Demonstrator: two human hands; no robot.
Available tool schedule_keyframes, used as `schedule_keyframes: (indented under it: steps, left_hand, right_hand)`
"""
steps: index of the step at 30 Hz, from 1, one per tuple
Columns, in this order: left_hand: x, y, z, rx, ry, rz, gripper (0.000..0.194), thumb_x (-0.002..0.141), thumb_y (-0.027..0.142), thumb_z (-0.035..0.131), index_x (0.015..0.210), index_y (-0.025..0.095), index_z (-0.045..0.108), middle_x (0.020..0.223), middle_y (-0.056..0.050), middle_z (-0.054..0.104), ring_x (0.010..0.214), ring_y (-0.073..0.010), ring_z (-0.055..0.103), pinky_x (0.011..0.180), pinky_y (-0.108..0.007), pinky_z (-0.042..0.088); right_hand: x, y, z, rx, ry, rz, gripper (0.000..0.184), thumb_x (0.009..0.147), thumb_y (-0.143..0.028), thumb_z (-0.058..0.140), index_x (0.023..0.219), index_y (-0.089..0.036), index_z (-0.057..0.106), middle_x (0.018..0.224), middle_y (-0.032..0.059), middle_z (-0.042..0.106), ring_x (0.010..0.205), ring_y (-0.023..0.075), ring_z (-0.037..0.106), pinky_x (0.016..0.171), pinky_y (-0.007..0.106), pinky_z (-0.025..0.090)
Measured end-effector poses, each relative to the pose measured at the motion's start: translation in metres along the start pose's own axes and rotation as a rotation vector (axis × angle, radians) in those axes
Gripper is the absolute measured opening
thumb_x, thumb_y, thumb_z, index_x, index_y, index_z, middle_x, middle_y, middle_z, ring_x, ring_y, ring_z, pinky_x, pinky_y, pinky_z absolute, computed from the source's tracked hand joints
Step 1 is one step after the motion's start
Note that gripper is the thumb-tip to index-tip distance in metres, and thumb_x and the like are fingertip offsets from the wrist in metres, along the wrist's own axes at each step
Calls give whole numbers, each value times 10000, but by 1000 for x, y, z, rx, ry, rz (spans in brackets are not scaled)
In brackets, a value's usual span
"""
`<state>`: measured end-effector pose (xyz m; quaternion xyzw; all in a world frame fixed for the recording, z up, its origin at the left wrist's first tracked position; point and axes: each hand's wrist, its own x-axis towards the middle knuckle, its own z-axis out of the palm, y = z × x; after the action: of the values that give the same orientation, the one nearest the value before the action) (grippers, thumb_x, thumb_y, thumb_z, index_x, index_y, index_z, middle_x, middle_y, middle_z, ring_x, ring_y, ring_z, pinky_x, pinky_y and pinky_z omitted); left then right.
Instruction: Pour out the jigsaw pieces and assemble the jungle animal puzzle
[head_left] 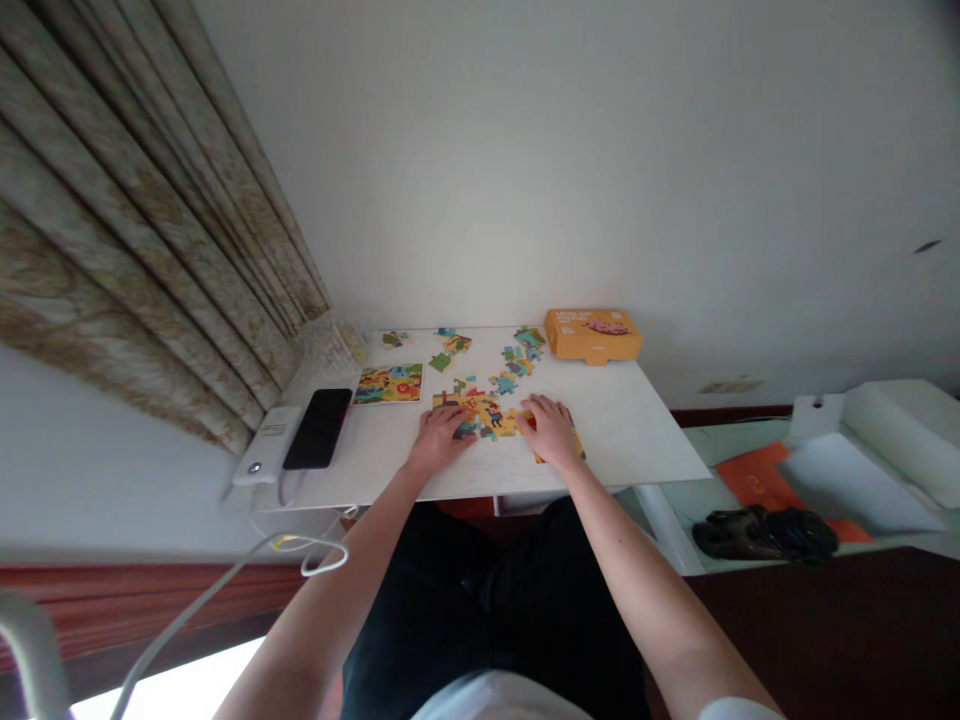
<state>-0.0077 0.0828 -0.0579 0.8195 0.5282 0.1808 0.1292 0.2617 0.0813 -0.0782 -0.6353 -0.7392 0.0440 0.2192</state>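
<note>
A partly joined colourful jigsaw (487, 412) lies on the white table (637, 430) near its front edge. My left hand (441, 435) rests flat on the jigsaw's left side, fingers stretched out. My right hand (550, 428) lies flat on the right side, fingers spread over a yellow and red piece. Loose pieces (517, 360) are scattered behind the jigsaw. A small finished picture panel (389, 384) lies to the left.
An orange puzzle box (593, 334) stands at the table's back right. A black phone (319, 427) lies on a white power bank (264, 445) at the left, with a white cable (225, 590) hanging. Curtains hang left. A lower shelf at right holds papers and a dark object (765, 532).
</note>
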Motion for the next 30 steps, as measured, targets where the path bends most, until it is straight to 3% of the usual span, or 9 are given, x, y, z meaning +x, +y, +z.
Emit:
schedule_keyframes:
  steps: [6,11,17,30]
  left_hand:
    - [8,4,-6,-59,-33,-51,453,847,305,745,1289,282,645,1358,-72,663,1339,-300,547,1148,-504,364]
    - [-9,-6,-13,32,52,7,456,850,296,701,1299,264,625,1369,-94,661,1300,-296,583,1165,-506,339]
    - [-24,-23,-22,53,81,-53,468,830,331,709,1291,282,645,1304,-69,710,1259,-300,617,1156,-506,359]
    - [-21,-28,-16,60,75,-32,339,884,361,679,1217,317,718,1361,-44,699,1284,-285,608,1140,-516,371]
  right_hand:
    - [0,1,0,-1,-12,6,351,1018,-382,501,1280,-219,669,1448,126,621,1362,300,523,1157,528,326]
    - [0,1,1,14,3,-1,349,1015,-391,495,1270,-232,673,1445,121,625,1360,300,522,1161,530,323]
    - [0,1,1,17,12,-4,343,1012,-379,498,1258,-225,680,1437,129,630,1350,302,533,1161,536,323]
    - [-1,2,2,11,15,-14,339,1018,-381,492,1255,-218,671,1428,126,636,1356,304,527,1156,539,324]
